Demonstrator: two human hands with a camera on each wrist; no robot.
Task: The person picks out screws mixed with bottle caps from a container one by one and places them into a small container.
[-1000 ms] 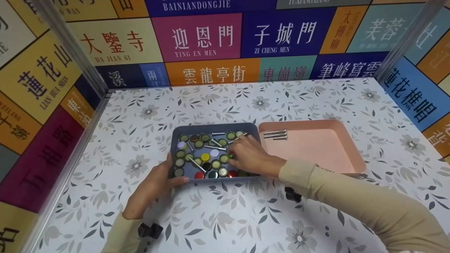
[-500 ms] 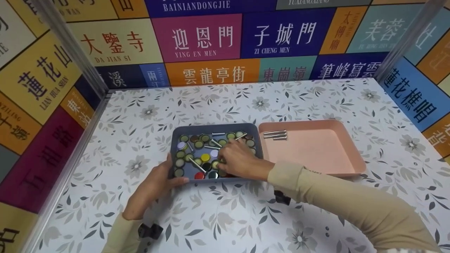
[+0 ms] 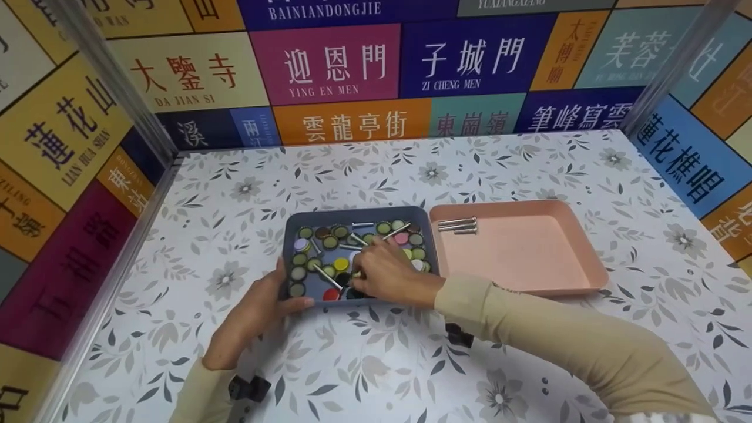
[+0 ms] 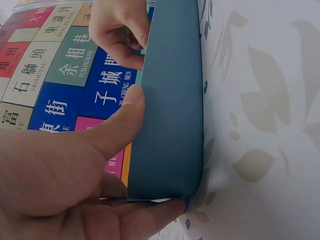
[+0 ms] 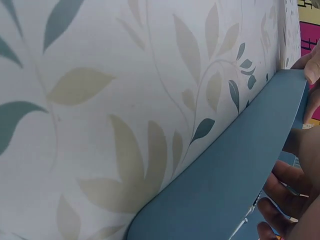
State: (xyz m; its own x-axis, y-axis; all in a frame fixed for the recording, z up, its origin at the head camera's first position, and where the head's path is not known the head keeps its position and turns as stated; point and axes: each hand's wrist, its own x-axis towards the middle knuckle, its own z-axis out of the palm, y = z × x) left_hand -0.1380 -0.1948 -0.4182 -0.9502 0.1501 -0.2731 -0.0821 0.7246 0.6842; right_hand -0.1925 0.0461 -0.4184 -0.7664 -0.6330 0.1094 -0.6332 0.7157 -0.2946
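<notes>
Over the last second the right hand (image 3: 385, 273) has shifted leftward and nearer the person inside the blue-grey tray (image 3: 355, 213), uncovering a pink cap (image 3: 401, 238) and others along the right side. Its fingers are bent down among the crown caps; whether they pinch one is hidden. The left hand (image 3: 258, 302) grips the tray's near left corner, thumb on the rim, fingers spread around the outside and underneath.

Many caps lie hollow side up, dull olive inside crimped edges; a yellow cap (image 3: 341, 264) and a glossy red cap (image 3: 331, 294) stand out. Slim silvery bolts are strewn among them, one slanting bolt (image 3: 328, 277) near the red cap. In the salmon-pink tray (image 3: 517, 247), just beside, three bolts (image 3: 458, 225) lie side by side in the far left corner.
</notes>
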